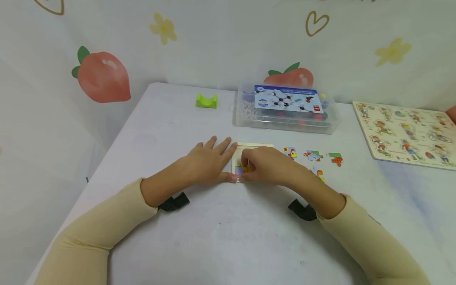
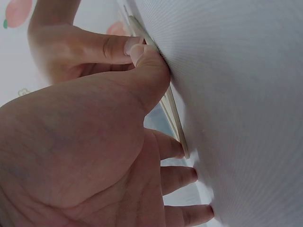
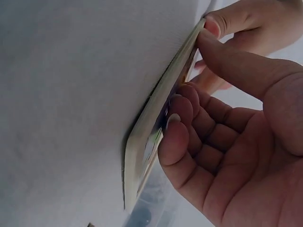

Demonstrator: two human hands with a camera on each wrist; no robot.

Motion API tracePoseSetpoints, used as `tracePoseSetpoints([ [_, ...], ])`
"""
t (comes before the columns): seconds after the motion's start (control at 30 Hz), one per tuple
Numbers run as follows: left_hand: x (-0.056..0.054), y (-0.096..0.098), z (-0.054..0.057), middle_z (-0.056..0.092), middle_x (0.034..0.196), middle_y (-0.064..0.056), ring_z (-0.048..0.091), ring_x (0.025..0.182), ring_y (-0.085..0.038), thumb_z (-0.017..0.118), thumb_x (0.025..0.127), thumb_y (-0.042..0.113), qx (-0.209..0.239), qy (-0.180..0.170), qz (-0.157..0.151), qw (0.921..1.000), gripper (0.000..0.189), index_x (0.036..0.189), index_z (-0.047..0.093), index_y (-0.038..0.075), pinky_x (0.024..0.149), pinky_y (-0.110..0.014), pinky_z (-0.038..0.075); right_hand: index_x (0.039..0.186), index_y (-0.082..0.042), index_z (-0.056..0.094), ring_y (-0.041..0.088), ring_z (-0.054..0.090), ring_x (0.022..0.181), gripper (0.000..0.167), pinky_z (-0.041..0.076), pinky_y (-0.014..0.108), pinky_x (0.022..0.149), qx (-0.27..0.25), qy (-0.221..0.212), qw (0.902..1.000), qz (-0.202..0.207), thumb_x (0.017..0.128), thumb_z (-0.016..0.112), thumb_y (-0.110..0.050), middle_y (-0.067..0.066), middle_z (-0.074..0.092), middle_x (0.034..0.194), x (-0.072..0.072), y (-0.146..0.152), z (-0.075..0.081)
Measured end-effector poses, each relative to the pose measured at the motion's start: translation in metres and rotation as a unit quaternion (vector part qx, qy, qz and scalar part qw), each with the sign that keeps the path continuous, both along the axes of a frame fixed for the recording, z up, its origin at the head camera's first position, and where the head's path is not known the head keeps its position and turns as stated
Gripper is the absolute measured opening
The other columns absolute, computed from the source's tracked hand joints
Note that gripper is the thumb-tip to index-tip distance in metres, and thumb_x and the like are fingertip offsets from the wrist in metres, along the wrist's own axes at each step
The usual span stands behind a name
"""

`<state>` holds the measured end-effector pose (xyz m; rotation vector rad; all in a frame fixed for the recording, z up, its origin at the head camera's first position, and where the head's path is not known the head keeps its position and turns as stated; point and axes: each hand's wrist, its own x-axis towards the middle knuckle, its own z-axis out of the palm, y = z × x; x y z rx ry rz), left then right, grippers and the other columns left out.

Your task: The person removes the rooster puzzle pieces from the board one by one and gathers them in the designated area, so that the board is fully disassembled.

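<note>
A small wooden puzzle tray (image 1: 254, 145) lies on the table, with a purple puzzle piece (image 1: 239, 171) in its near left part. My left hand (image 1: 211, 163) lies spread at the tray's left side, fingers straight, its thumb and index finger touching the edge. Over the tray, my right hand (image 1: 268, 165) has curled fingers around a yellow puzzle piece (image 1: 246, 167), mostly hidden under them. In the right wrist view its fingertips (image 3: 174, 142) rest low on the picture inside the tray, with the thumb at the near corner beside the left thumb (image 2: 150, 66).
Several loose puzzle pieces (image 1: 313, 155) lie right of the tray, one partly behind the right wrist. Farther back are a clear plastic box (image 1: 285, 122) with a molecule-picture card and a green curved block (image 1: 206, 101). A wooden picture board (image 1: 409, 132) lies at the far right.
</note>
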<state>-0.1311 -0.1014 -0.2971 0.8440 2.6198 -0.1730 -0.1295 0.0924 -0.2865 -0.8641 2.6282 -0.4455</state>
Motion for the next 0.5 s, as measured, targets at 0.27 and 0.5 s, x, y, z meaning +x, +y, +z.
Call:
tracePoseSetpoints([
  [0.27, 0.000, 0.001, 0.000, 0.006, 0.167, -0.013, 0.015, 0.147, -0.048, 0.043, 0.094, 0.072, -0.003, 0.001, 0.000, 1.0000, 0.098, 0.162, 0.008, 0.012, 0.110, -0.063, 0.029, 0.098, -0.009, 0.068, 0.016, 0.052, 0.068, 0.020, 0.045, 0.032, 0.064, -0.035, -0.015, 0.9992, 0.005, 0.086, 0.080, -0.018, -0.001, 0.057, 0.073, -0.001, 0.007, -0.001],
  [0.5, 0.000, 0.001, -0.001, 0.006, 0.167, -0.012, 0.015, 0.148, -0.047, 0.044, 0.094, 0.072, -0.005, 0.003, 0.005, 1.0000, 0.098, 0.163, 0.008, 0.013, 0.110, -0.063, 0.030, 0.103, -0.009, 0.071, 0.018, 0.056, 0.074, 0.016, 0.049, 0.036, 0.070, -0.030, -0.008, 0.9994, -0.017, 0.088, 0.075, -0.009, -0.001, 0.062, 0.078, -0.008, 0.026, 0.008],
])
